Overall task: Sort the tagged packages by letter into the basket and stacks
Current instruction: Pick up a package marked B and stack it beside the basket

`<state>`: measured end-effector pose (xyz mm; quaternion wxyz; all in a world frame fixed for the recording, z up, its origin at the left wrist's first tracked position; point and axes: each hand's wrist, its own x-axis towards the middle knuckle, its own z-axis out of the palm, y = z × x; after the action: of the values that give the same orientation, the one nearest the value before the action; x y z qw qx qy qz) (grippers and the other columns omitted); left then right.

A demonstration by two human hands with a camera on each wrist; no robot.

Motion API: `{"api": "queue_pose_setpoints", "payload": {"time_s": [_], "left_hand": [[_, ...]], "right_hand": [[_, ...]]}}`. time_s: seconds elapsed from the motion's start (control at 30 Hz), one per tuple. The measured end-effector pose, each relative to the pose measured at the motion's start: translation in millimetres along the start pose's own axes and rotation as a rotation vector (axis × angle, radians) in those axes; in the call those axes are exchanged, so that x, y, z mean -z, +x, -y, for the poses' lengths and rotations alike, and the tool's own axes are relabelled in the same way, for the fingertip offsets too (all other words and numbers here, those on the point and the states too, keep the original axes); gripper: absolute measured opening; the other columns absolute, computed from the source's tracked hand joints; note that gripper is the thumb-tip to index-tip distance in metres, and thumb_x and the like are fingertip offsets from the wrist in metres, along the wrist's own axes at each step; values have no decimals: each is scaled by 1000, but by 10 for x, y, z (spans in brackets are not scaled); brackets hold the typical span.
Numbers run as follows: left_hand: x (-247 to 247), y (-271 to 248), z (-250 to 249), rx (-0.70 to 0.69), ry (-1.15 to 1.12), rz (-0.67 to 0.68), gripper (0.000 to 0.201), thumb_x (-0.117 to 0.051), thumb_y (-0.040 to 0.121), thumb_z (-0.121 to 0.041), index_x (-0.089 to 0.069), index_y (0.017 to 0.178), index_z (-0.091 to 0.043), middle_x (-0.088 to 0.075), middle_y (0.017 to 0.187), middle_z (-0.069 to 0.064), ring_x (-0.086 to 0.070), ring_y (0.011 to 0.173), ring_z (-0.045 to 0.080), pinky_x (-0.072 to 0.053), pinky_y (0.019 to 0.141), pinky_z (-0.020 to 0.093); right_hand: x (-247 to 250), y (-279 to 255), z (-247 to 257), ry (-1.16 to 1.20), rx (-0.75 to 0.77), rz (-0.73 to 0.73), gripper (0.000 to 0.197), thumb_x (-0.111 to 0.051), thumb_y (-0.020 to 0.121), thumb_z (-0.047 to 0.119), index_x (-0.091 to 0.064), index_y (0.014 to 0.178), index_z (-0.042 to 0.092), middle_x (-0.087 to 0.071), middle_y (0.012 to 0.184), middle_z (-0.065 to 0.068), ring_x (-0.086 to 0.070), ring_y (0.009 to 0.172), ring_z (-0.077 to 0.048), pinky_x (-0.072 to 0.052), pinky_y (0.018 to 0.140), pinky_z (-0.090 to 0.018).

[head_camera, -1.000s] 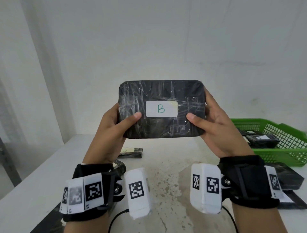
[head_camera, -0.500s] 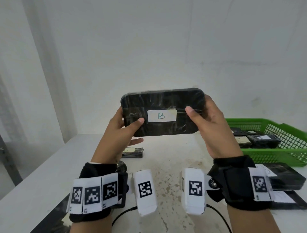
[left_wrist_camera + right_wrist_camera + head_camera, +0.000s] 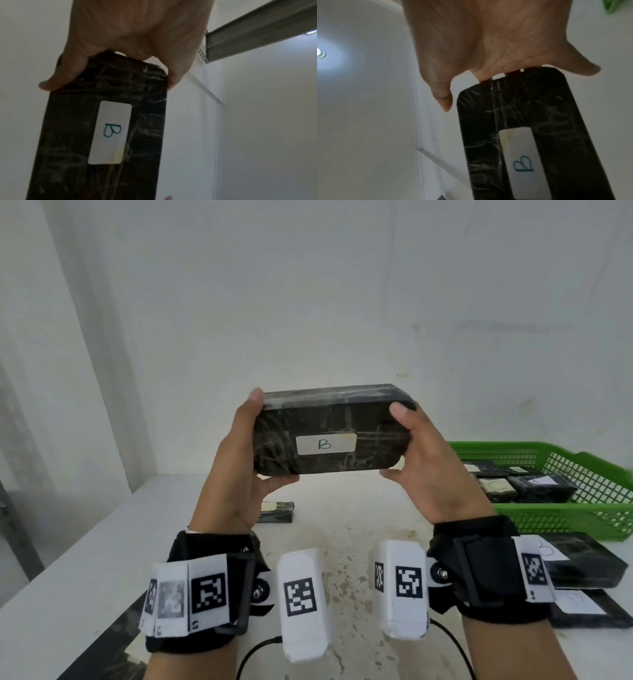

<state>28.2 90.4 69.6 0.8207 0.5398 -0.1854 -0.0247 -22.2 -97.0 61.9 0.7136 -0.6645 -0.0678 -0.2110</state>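
Observation:
A black plastic-wrapped package (image 3: pixel 330 433) with a white tag marked B (image 3: pixel 325 444) is held in the air above the table, tag toward me. My left hand (image 3: pixel 253 436) grips its left end and my right hand (image 3: pixel 404 436) grips its right end. In the left wrist view the package (image 3: pixel 102 135) hangs from my left hand (image 3: pixel 106 77), which curls round its end. The right wrist view has the same package (image 3: pixel 522 135) under my right hand (image 3: pixel 513 75). A green basket (image 3: pixel 582 518) at the right holds several black tagged packages (image 3: pixel 541 487).
A low stack of black packages (image 3: pixel 582 566) with white tags lies in front of the basket at the right edge. One small black package (image 3: pixel 275 511) lies on the white table (image 3: pixel 102 542) behind my left hand. Another dark package (image 3: pixel 102 655) shows at the lower left.
The B package has come lower and tipped back, so its top edge now shows. Both hands have shifted from the face to the package's ends.

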Motion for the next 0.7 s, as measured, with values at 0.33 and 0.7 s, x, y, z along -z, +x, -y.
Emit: {"api": "queue_pose_setpoints", "payload": {"time_s": [0.33, 0.7], "left_hand": [[42, 30, 34, -68, 11, 7, 25, -57, 79, -33, -66, 55, -32, -63, 71, -11, -57, 80, 13, -45, 95, 48], [93, 81, 65, -19, 117, 101, 14, -51, 97, -13, -63, 99, -7, -66, 91, 5, -63, 91, 18, -45, 106, 53]], "right_hand": [[-94, 30, -65, 169, -48, -111, 11, -60, 92, 33, -58, 92, 23, -67, 91, 6, -65, 92, -18, -55, 94, -45], [-19, 29, -37, 189, -51, -115, 48, -56, 82, 61, -65, 108, 22, -66, 110, 0, -63, 110, -19, -58, 90, -41]]}}
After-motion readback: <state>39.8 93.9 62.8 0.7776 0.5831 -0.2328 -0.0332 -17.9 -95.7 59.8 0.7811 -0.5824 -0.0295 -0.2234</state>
